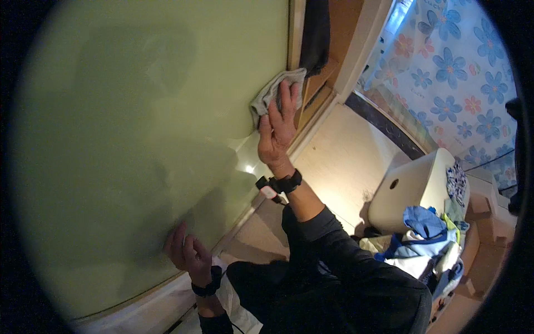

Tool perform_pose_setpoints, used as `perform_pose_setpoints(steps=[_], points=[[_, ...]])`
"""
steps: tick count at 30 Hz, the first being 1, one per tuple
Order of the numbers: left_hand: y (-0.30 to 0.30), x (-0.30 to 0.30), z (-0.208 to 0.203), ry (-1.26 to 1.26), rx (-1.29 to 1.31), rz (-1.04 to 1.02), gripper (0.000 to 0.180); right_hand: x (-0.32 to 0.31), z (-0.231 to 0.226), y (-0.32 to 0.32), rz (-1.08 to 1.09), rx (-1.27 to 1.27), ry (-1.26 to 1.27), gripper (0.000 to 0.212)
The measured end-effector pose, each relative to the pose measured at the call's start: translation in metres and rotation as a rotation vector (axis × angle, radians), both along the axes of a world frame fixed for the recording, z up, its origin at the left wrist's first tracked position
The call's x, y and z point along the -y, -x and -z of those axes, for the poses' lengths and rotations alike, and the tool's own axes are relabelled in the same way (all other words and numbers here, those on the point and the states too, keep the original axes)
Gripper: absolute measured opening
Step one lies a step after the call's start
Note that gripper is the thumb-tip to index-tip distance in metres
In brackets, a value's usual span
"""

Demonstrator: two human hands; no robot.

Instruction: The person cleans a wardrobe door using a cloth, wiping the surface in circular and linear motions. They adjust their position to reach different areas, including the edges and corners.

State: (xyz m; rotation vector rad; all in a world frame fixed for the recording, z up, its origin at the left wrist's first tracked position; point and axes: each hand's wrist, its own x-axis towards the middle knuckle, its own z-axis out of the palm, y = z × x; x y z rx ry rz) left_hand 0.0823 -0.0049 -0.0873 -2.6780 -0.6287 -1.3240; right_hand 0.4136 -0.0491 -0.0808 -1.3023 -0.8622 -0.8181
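Note:
My right hand (278,131) presses a folded grey cloth (267,100) against the right edge of a large pale green glossy panel (128,128). Its fingers stretch over the cloth, and part of the cloth bunches out on both sides of them. Lower on the left, my left hand (188,256) is beside the panel's lower part with its fingers loosely bent and apart, holding nothing. Whether those fingertips touch the panel, I cannot tell. Both wrists wear dark bands, and a small device with a pale face (268,192) sticks out from the right one.
Right of the panel runs an open wooden compartment with dark cloth (315,36) hanging in it. A white bin (409,186) stands on the pale floor (328,158), near a heap of clothes (428,239) and cardboard boxes (489,261). Behind hangs a flower-patterned curtain (450,72).

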Motion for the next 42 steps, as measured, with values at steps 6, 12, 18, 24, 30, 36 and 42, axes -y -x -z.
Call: perform_pose_setpoints(steps=[6, 12, 18, 24, 30, 36, 42], points=[[0.015, -0.039, 0.090, -0.327, 0.032, -0.012, 0.008, -0.004, -0.008, -0.037, -0.009, 0.372, 0.005, 0.052], [-0.021, -0.024, 0.065, -0.435, 0.149, -0.040, 0.007, -0.011, 0.009, -0.038, 0.026, 0.380, -0.040, 0.059], [-0.029, -0.039, 0.088, -0.521, 0.238, -0.036, 0.002, -0.018, 0.121, -0.013, -0.006, 0.200, 0.009, 0.058], [-0.043, -0.038, 0.097, -0.561, 0.260, -0.031, 0.004, 0.002, 0.234, 0.002, -0.090, 0.145, 0.129, 0.056], [-0.044, -0.039, 0.093, -0.588, 0.277, 0.004, 0.003, 0.012, 0.213, -0.038, 0.021, 0.371, 0.178, 0.056], [-0.052, -0.026, 0.100, -0.505, 0.292, 0.010, 0.007, 0.007, 0.195, -0.037, 0.071, 0.331, 0.144, 0.050], [-0.092, 0.003, 0.121, -0.336, 0.265, 0.116, 0.011, -0.012, 0.196, 0.029, -0.119, 0.226, 0.054, 0.050]])
